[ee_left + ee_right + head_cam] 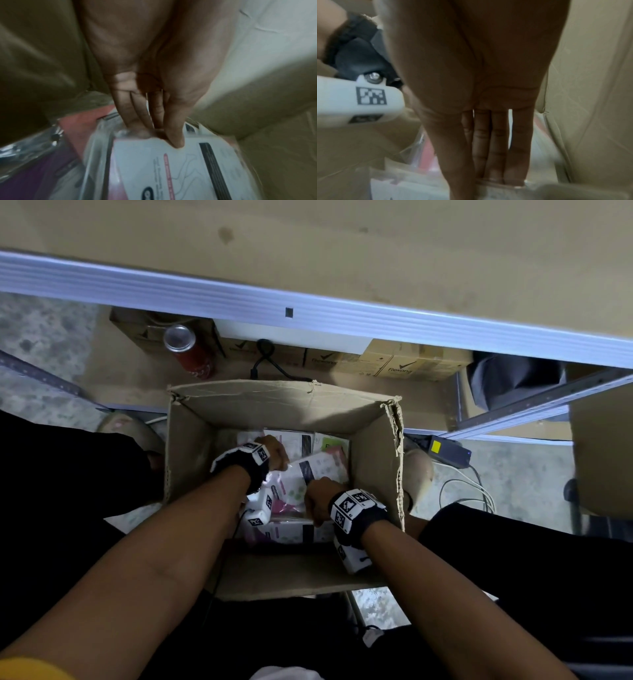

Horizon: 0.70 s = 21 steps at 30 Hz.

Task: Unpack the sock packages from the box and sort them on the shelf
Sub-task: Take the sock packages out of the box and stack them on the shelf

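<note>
Two hands down in the cardboard box (191,460), going by the head view. The left hand (274,451) and right hand (320,496) both sit on a tilted sock package (317,469) lying on top of the heap at the bottom. The nearest shelf board (342,244) is bare. Only readable writing is "Rexona" on a carton (400,369) at the back of the lower shelf, beside a red can (188,350).

Left wrist view: left hand (142,75) pinches the top edge of the package (180,169), thumb denting its card. The print is too blurred to read. My guess is the slick plastic wrap could slide out of that pinch on the way up.

Right wrist view: right hand (488,94) has straight fingers (496,155) pressed onto wrapping, gripping nothing, so little backup there.
</note>
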Available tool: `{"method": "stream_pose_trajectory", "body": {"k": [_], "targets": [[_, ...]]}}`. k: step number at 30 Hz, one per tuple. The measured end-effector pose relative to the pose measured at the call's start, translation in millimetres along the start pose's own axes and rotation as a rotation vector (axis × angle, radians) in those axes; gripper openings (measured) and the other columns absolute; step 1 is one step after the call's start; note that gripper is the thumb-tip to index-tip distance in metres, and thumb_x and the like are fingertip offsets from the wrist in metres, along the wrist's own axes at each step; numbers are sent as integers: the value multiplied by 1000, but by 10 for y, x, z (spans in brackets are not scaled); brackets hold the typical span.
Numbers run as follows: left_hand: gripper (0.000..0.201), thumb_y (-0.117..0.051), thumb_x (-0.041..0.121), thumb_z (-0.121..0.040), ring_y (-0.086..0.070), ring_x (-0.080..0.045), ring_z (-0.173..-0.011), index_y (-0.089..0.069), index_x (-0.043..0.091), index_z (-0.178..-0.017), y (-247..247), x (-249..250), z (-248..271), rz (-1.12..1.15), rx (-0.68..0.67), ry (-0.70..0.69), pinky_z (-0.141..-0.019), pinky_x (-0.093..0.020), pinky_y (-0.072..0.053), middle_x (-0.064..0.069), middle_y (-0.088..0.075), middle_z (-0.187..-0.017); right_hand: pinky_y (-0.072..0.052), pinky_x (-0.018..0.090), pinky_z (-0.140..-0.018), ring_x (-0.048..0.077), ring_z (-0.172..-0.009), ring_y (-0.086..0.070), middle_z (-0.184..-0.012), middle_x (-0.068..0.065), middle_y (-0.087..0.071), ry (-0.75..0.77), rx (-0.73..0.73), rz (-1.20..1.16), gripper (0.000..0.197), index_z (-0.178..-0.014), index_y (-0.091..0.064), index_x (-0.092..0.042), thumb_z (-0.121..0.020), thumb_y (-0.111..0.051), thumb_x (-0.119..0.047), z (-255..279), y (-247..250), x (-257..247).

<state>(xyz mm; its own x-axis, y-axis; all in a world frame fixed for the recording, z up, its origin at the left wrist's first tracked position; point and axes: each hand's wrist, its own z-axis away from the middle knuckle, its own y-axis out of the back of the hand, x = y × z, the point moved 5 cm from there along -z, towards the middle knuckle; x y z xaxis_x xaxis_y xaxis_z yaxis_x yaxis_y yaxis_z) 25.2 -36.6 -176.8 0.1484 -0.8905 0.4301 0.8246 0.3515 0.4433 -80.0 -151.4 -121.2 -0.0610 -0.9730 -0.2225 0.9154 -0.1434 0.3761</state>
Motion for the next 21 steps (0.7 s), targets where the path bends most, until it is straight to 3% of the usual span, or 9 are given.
{"method": "stream_pose_trajectory", "body": {"k": [3,5,6,8,11,13,14,17,21], "targets": [[8,-75,10,-86,-64,-13,-67,-76,17,-84,-5,-114,23,50,-37,71,-59,-18,-50,-2,-72,-85,-53,43,-99,33,-116,-62,-127,20,-63,-2,1,-4,44,-118,-68,1,-78,-82,-8,12,-1,-5],[20,-65,-5,-89,-61,-23,-59,-72,9,-76,-166,-104,22,120,-80,86,-56,-25,-51,-12,-74,-78,-53,42,-98,34,-117,-62,-127,21,-62,4,26,0,44,-119,-67,2,-78,-81,-8,15,4,-6],[15,-66,-8,-87,-62,-27,-61,-73,2,-78,-239,-60,40,161,-94,81,-59,-31,-52,-20,-74,-81,-53,41,-98,34,-117,-61,-127,21,-62,9,42,-3,44,-119,-67,1,-79,-80,-8,19,-1,-2],[6,-76,-1,-81,-70,-29,-70,-78,0,-87,-369,32,31,123,-122,61,-65,-33,-57,-20,-76,-88,-53,40,-95,35,-116,-61,-125,21,-63,17,70,-4,38,-118,-66,0,-83,-76,-9,20,-21,-5],[19,-72,11,-83,-73,-25,-91,-78,5,-100,-533,118,38,-12,-134,50,-84,-35,-61,-12,-76,-102,-54,39,-87,36,-110,-64,-120,21,-65,19,97,-3,26,-113,-65,2,-89,-67,-7,10,-38,-15],[26,-66,8,-86,-69,-27,-105,-76,5,-110,-624,153,14,-10,-117,32,-97,-35,-55,-13,-73,-115,-53,36,-81,37,-107,-65,-120,22,-66,22,97,-11,31,-114,-66,4,-85,-70,-6,4,-22,-11],[27,-62,5,-90,-66,-29,-111,-74,3,-114,-671,183,15,22,-118,18,-98,-31,-52,-15,-70,-121,-50,34,-78,37,-109,-64,-123,22,-64,26,95,-16,38,-119,-64,5,-84,-72,-6,0,-20,0],[29,-52,-4,-95,-59,-36,-121,-68,-5,-119,-761,268,-38,83,-137,-12,-87,-19,-42,-23,-64,-129,-41,30,-76,37,-119,-59,-139,22,-52,26,86,-42,64,-138,-49,4,-82,-76,-7,-21,-1,23],[32,-52,8,-99,-58,-31,-123,-63,-5,-127,-763,263,-24,72,-103,26,-94,-28,-47,-23,-60,-134,-45,33,-79,37,-120,-59,-137,22,-55,1,70,-18,58,-132,-57,1,-79,-79,-12,-1,11,36]]}}
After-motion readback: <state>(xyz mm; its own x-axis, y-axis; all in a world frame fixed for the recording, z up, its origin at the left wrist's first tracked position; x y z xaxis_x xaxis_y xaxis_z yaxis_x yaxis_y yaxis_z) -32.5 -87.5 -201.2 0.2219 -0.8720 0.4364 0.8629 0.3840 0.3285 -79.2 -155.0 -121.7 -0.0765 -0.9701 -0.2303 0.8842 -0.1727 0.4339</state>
